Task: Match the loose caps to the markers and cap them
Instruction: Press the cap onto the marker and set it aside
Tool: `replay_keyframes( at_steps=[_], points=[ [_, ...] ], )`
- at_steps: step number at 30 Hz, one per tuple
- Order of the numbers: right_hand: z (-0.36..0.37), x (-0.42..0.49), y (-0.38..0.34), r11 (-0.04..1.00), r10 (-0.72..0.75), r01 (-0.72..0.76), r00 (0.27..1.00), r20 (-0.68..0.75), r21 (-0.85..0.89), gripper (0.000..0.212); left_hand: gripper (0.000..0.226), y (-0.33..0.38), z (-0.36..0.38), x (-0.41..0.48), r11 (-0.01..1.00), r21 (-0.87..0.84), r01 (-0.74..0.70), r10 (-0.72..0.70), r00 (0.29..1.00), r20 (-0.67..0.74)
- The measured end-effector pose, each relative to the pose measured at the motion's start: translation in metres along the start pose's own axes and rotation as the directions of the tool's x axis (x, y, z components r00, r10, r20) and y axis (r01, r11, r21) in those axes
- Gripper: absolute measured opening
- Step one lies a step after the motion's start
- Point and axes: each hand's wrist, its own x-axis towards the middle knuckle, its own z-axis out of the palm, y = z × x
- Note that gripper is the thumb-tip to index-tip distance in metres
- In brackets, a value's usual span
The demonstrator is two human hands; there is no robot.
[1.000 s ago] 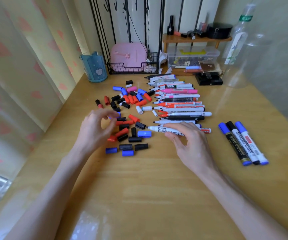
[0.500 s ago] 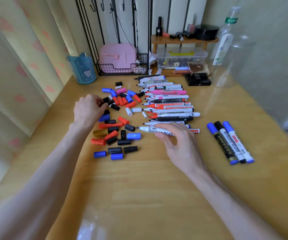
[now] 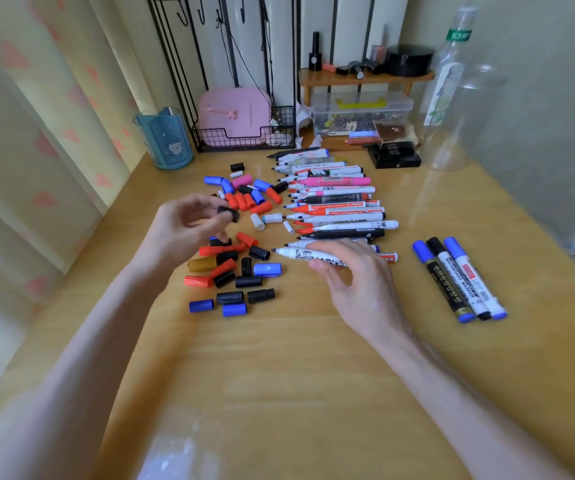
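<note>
- Presently the row of uncapped markers (image 3: 341, 202) lies across the middle of the table (image 3: 296, 393), barrels side by side, tips pointing left.
- Left hand (image 3: 182, 233): raised above the table to the left of the row. Its fingers pinch a black cap (image 3: 229, 213) between thumb and fingertips; the cap is clear of the surface.
- Right hand (image 3: 358, 285): at the near end of the row. Its fingers are curled over the barrel of a white marker (image 3: 299, 254) and grip it. The marker lies nearest the viewer, and its bare dark tip points left.
- Loose caps (image 3: 244, 282): red, black, blue, white, pink and one gold-brown, scattered on the table just left of the row. Some touch one another; none is sorted.
- Three capped markers (image 3: 459, 278): blue, black and blue caps, lying together well apart to the right of the row.
- Beyond the row, against the wall: a blue cup (image 3: 164, 140) far left, a wire basket (image 3: 244, 142) holding a pink case, and a clear bottle (image 3: 448, 81) far right.
</note>
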Motion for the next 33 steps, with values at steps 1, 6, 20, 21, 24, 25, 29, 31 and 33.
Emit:
replay_keyframes(
  at_steps=[1, 6, 20, 21, 24, 25, 29, 31, 33],
  points=[
    [0.0, 0.0, -0.001, 1.0, -0.007, 0.007, 1.0, -0.001, 0.007, 0.02, 0.02, 0.001, 0.001, -0.012, 0.999, -0.052, 0.0, 0.002, 0.999, 0.051],
    [0.0, 0.0, -0.005, 0.998, -0.035, 0.035, 0.999, -0.003, 0.055, 0.022, 0.022, -0.002, 0.011, -0.047, 0.987, -0.161, 0.003, 0.023, 0.987, 0.161],
    [-0.007, 0.002, -0.005, 0.997, -0.069, 0.069, 0.998, -0.002, 0.045, 0.025, 0.026, -0.012, 0.013, -0.053, 0.986, -0.168, -0.002, 0.032, 0.984, 0.175],
    [-0.007, 0.002, -0.005, 0.996, -0.071, 0.071, 0.997, 0.002, 0.045, 0.026, 0.027, -0.011, 0.014, -0.053, 0.987, -0.163, -0.003, 0.033, 0.983, 0.183],
    [-0.005, 0.0, -0.006, 0.995, -0.084, 0.083, 0.996, 0.022, 0.049, 0.024, 0.028, -0.013, 0.018, -0.054, 0.99, -0.138, -0.019, 0.047, 0.977, 0.207],
    [-0.005, 0.0, -0.006, 0.995, -0.091, 0.09, 0.996, 0.026, 0.046, 0.023, 0.028, -0.014, 0.019, -0.054, 0.991, -0.128, -0.031, 0.057, 0.977, 0.207],
    [-0.002, -0.001, -0.006, 0.993, -0.121, 0.12, 0.992, 0.047, 0.019, 0.021, 0.027, -0.015, 0.022, -0.055, 0.992, -0.061, -0.107, 0.118, 0.965, 0.234],
    [-0.002, -0.002, -0.006, 0.991, -0.132, 0.132, 0.989, 0.061, 0.009, 0.021, 0.025, -0.015, 0.025, -0.057, 0.989, -0.037, -0.145, 0.149, 0.958, 0.247],
    [-0.003, -0.002, -0.005, 0.99, -0.14, 0.141, 0.988, 0.07, 0.003, 0.021, 0.021, -0.016, 0.028, -0.059, 0.984, -0.015, -0.175, 0.174, 0.955, 0.238]
  ],
)
